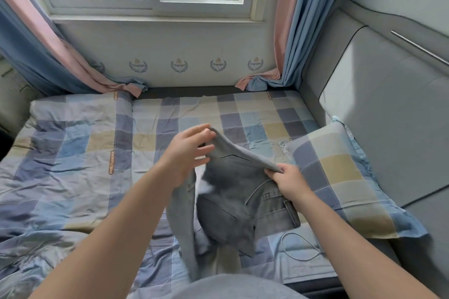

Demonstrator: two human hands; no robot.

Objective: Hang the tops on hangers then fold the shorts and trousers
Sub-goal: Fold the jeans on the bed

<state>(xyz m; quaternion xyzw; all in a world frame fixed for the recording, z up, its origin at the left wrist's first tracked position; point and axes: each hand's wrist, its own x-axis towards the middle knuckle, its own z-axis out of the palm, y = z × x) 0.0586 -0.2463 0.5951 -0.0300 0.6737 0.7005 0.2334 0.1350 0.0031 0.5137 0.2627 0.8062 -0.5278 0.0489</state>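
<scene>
The left hand [187,153] pinches the raised upper edge of the grey jeans [233,192] with thumb and curled fingers. The right hand [290,183] grips the same edge further right. The jeans hang bunched between both hands over the checked bedsheet [80,143], just left of the matching pillow [340,167].

Grey denim garment [243,192]; blue, beige and grey checked bedsheet [170,114] and pillow [340,167]; pink-and-blue curtains [289,31].

Denim garment [233,177] in motion blur, lower end behind the torso [230,287]
</scene>
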